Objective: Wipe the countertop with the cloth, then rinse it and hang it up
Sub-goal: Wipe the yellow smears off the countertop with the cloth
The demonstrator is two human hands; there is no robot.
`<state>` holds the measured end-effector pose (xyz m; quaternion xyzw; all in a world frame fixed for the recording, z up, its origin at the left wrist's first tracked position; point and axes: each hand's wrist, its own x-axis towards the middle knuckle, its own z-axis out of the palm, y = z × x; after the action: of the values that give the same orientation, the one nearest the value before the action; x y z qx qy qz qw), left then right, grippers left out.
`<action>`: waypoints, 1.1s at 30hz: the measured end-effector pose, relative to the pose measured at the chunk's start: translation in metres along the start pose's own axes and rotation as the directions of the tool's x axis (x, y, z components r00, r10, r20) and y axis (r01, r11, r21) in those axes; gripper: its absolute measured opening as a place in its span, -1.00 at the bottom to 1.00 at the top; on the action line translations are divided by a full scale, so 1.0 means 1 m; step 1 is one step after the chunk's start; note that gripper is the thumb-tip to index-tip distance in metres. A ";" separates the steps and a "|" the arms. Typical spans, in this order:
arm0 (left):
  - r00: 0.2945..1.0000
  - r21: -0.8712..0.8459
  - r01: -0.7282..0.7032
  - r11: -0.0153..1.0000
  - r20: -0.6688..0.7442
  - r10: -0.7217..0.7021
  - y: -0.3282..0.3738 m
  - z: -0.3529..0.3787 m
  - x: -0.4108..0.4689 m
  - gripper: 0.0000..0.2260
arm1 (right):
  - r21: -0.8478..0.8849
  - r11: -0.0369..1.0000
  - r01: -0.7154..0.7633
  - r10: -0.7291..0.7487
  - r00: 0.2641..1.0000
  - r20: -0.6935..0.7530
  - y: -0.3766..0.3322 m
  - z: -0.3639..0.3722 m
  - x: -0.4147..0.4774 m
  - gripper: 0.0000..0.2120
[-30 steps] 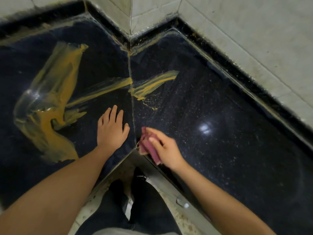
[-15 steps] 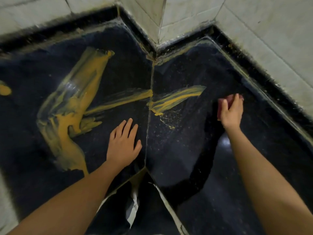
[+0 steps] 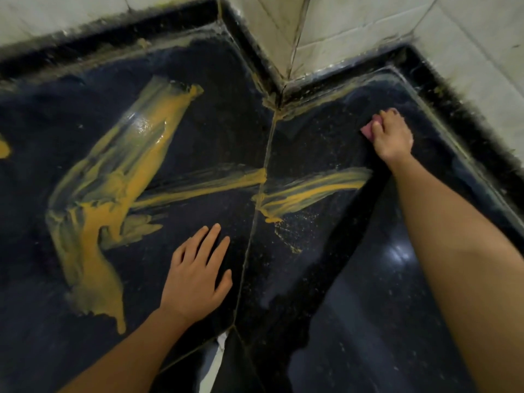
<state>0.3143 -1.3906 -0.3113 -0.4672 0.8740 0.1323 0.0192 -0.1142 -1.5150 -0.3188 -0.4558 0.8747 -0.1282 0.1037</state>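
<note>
**Wiping hardly begun, yellow mess unwiped**

The cloth (image 3: 368, 131), a small pinkish wad, sat under the right hand (image 3: 392, 137), whose fingers were curled over it and clamped it down against the dark tabletop (image 3: 368, 321). Only a corner of the cloth showed, poking out beside the thumb. That hand was stretched out far from the body, close to the inner corner where the tiled wall (image 3: 354, 24) met the tabletop.

Just nearer the body than the right hand, a yellow streak (image 3: 312, 188) ran away to its left and across the seam (image 3: 255, 222) between the two slabs. Yellow specks (image 3: 295, 231) lay scattered below the streak. The left hand (image 3: 195, 279) lay flat on the tabletop with its fingers spread and straight, holding nothing, just left of the seam. Beyond its fingertips and off to its left spread the big yellow smear (image 3: 119, 194), thick and wet-looking.

As a judgement, the wiping was at an early stage: the cloth was in contact with the surface, but the streak, the specks and the large smear all remained to be cleaned. Rinsing and hanging the cloth were not yet started, and no sink or hook was visible.
</note>
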 end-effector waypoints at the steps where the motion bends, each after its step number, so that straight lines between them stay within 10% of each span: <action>1: 1.000 0.005 -0.007 1.000 -0.012 0.007 0.000 0.001 0.000 -0.52 | 0.003 1.000 0.030 -0.030 1.000 0.007 -0.006 0.001 -0.007 -0.52; 26: 1.000 -0.066 -0.021 0.998 0.011 0.022 0.002 -0.008 -0.005 -0.52 | 0.037 0.771 0.636 -0.633 0.758 0.156 -0.100 0.051 -0.425 -0.67; 33: 0.999 -0.073 -0.036 0.997 0.029 0.038 -0.001 -0.007 -0.006 -0.51 | 0.680 0.732 0.052 -0.271 0.937 0.220 -0.107 0.010 -0.395 -0.73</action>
<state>0.3192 -1.3878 -0.3034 -0.4494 0.8766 0.1714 0.0132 0.1937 -1.2503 -0.2689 -0.4783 0.7010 -0.3676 0.3805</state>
